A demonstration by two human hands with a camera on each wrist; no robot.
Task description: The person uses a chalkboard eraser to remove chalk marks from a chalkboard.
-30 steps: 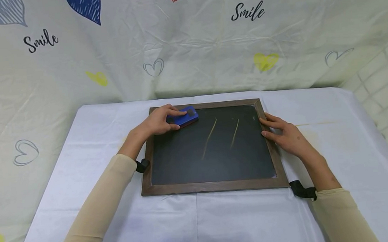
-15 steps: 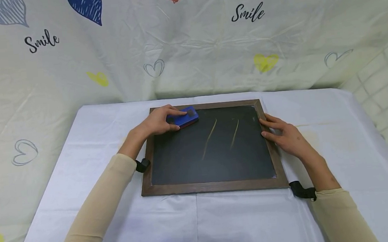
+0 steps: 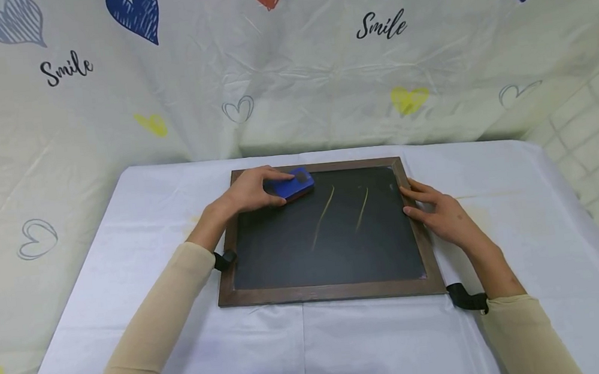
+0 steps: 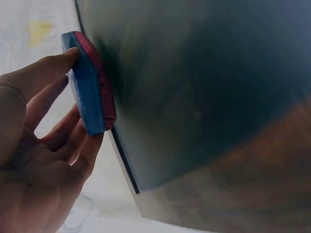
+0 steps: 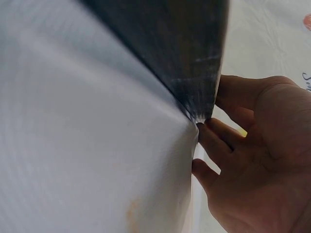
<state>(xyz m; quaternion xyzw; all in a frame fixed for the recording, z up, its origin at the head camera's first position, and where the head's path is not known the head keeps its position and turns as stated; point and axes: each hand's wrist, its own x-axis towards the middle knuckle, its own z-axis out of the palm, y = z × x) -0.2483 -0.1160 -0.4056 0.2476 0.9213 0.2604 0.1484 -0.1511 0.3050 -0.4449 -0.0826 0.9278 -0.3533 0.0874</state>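
My left hand [image 3: 250,190] pinches a blue chalkboard eraser [image 3: 299,186] between thumb and fingers. In the left wrist view the eraser's pinkish-red felt side [image 4: 103,80] faces the board. It lies at the top left of a small chalkboard [image 3: 329,265] with a brown wooden frame [image 3: 331,292]. Two thin yellow chalk lines cross the board's surface, a longer left line [image 3: 324,216] and a shorter right line [image 3: 362,210]. My right hand [image 3: 445,216] rests against the right side of the frame, its fingers spread and loosely extended along the edge.
The board lies on a table with a white cloth [image 3: 240,361]. Behind it hangs a pale curtain [image 3: 308,53] printed with hearts and "Smile". Black straps [image 3: 467,298] sit at both wrists, below beige sleeves [image 3: 155,321].
My left hand has slid the eraser slightly to the right along the top of the board. The right hand stays on the frame. The head view has tilted up a little.
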